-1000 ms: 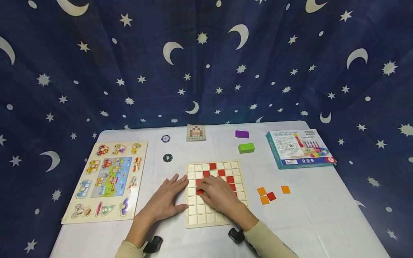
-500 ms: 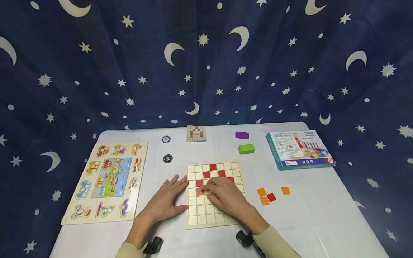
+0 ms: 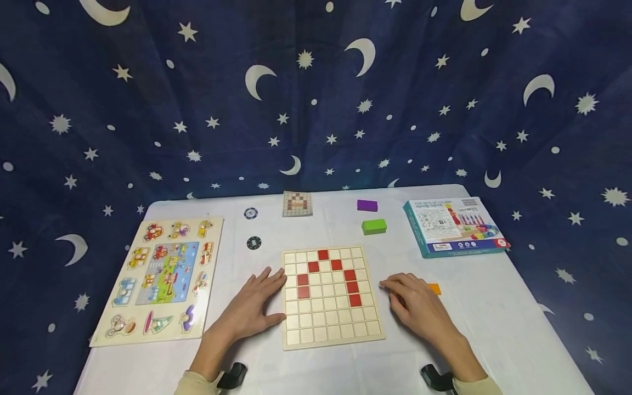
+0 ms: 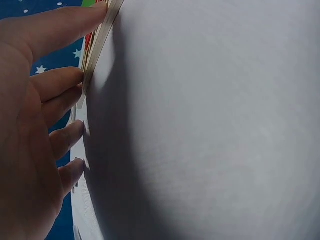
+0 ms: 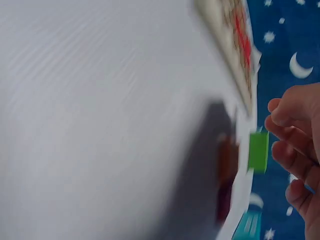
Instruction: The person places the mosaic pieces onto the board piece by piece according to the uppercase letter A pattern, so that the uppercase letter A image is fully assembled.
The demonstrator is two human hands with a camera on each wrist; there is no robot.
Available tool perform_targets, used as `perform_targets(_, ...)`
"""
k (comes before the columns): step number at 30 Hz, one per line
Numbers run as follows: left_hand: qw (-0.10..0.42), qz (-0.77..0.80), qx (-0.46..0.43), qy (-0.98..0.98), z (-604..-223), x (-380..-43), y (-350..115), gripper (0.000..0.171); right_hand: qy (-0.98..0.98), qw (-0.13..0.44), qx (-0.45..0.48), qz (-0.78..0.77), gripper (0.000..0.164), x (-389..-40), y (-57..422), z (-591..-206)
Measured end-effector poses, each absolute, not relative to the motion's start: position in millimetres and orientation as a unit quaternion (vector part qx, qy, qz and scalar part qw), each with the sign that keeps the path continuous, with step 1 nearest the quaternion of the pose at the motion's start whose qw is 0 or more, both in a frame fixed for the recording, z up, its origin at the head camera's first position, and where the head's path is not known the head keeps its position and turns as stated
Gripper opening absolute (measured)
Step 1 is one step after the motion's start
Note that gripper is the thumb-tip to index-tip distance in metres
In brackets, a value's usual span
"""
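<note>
A wooden grid board (image 3: 320,320) lies at the middle of the table, with several red tiles (image 3: 352,287) set in its squares in an arch-like pattern. My left hand (image 3: 249,307) rests flat at the board's left edge; in the left wrist view its thumb and a fingertip touch that edge. To the right of the board, my right hand (image 3: 419,307) hovers over the loose tiles with fingers loosely bent. Nothing shows between those fingers in the right wrist view. One orange tile (image 3: 434,288) peeks out behind this hand, which hides the other loose ones.
At the left lies a vehicle peg puzzle (image 3: 212,274). Behind the board are two poker chips (image 3: 254,243), a small pattern card (image 3: 297,204), a green block (image 3: 373,226) and a purple block (image 3: 367,206). A boxed toy set (image 3: 454,226) sits at the back right.
My right hand has lifted off the board and moved right, over the loose tiles. It uncovers the red tiles on the board's right side. The left hand stays in place.
</note>
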State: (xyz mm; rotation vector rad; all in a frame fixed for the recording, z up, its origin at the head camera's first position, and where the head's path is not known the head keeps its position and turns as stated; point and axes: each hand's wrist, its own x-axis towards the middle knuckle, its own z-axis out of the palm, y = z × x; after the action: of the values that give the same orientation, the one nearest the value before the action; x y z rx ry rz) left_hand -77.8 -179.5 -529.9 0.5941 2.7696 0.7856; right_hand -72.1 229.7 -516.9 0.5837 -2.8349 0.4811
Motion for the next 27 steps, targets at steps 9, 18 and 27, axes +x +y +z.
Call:
perform_targets(9,0.099,0.264,0.197,0.939,-530.1,-76.4,-180.6,0.085,-0.986,0.022,0.111,0.122,0.044,-52.5,269.4,-518.8)
perform_targets(18,0.096,0.267,0.195,0.939,-531.0,-75.6,-180.0,0.086,-0.988,0.018,0.123,0.096,0.039,-58.8,271.8,-515.8)
perform_targets(27,0.093,0.274,0.2,0.936,-531.3,-76.3,-179.6,0.085,-0.985,0.038,0.141,0.09,0.035,-72.5,271.6,-510.5)
